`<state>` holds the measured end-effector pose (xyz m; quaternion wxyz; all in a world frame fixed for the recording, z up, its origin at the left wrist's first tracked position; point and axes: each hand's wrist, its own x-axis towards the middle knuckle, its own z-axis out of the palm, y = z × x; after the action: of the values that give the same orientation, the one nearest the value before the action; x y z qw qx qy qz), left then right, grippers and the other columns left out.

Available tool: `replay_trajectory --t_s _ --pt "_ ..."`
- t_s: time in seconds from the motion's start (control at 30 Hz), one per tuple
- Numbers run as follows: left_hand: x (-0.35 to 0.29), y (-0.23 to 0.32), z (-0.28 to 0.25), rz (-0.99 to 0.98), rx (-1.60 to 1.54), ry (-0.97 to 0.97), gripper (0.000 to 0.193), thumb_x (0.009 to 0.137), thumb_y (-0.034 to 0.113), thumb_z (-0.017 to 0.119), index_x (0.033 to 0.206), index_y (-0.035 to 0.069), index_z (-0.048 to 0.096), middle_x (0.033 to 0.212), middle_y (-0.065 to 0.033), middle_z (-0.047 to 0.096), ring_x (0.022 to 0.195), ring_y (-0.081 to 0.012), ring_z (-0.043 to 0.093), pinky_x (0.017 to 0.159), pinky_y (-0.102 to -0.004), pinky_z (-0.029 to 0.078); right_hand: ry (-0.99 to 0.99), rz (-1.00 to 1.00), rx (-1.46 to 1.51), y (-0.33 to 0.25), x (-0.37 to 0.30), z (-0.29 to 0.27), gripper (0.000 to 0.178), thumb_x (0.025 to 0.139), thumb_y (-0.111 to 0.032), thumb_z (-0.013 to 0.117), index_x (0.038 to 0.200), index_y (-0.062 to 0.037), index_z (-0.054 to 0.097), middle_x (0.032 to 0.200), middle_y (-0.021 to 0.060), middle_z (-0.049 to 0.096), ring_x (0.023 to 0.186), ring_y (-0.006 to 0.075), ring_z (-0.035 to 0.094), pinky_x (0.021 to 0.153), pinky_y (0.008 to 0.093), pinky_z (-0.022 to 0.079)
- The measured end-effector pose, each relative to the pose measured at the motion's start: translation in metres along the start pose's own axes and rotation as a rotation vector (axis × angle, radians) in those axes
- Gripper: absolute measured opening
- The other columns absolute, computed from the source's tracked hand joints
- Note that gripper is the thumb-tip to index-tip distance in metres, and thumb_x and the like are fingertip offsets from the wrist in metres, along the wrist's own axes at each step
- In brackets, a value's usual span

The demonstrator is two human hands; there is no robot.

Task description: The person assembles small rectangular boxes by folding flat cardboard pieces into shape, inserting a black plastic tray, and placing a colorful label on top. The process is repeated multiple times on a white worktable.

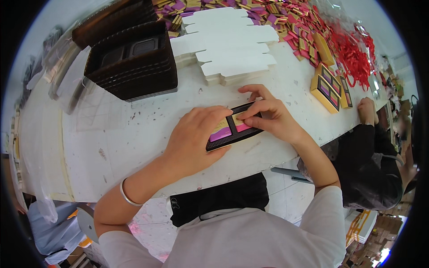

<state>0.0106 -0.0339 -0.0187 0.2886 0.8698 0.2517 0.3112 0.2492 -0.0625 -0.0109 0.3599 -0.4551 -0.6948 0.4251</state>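
At clock centre, over white table [111,143]: black plastic two-compartment tray [221,142], held at eight-o'clock end in left hand [191,139]. Inside, toward eight: flat purple-and-gold wrapped piece [221,131]; toward two: flat pink-and-gold wrapped piece [241,127], beneath narrow right hand [273,119]; cannot tell whether pinched. Risk: crooked seating from uneven fingertip pressure; tray tipping from slackened left hold. At ten o'clock: stacked black plastic trays [140,78]; at twelve: stacked white card blanks [232,42].

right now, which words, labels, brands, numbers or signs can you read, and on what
Purple packet in the black tray: dark lettering, not copied here.
Pink packet: partly under the right hand, nothing legible.
Black cloth: pale mark, too small to read.
Heaped packets: too small to read.
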Motion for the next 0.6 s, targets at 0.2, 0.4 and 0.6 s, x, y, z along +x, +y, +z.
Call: replay_trajectory --t_s 0.2,0.4,0.6 --pt "0.003 0.001 -0.005 -0.053 -0.011 -0.034 0.065 0.065 0.011 0.080 0.122 0.008 0.049 0.118 -0.0094 0.058 0.106 -0.0297 0.056 0.089 -0.0379 0.046 -0.058 -0.080 -0.067 0.001 -0.005 0.003 0.033 0.078 -0.012 0.074 0.109 -0.0118 0.062 0.128 0.0112 0.048 0.114 0.0263 0.047 0.094 0.0369 0.040" --pt "-0.002 -0.001 -0.004 0.077 -0.050 -0.080 0.069 0.073 0.026 0.078 0.131 0.011 0.043 0.130 -0.0123 0.050 0.117 -0.0331 0.049 0.098 -0.0432 0.039 0.054 -0.233 -0.607 -0.006 -0.048 -0.012 0.045 0.075 -0.023 0.076 0.114 -0.0077 0.059 0.128 0.0164 0.050 0.118 0.0344 0.046 0.100 0.0430 0.035" --pt "-0.001 -0.002 -0.006 0.082 -0.106 -0.034 0.056 0.079 0.027 0.074 0.126 0.009 0.049 0.128 -0.0141 0.050 0.116 -0.0327 0.048 0.097 -0.0407 0.040 0.433 0.004 -1.084 0.010 -0.114 -0.097 0.039 0.073 -0.018 0.073 0.108 -0.0030 0.062 0.124 0.0160 0.054 0.118 0.0368 0.047 0.100 0.0444 0.035"
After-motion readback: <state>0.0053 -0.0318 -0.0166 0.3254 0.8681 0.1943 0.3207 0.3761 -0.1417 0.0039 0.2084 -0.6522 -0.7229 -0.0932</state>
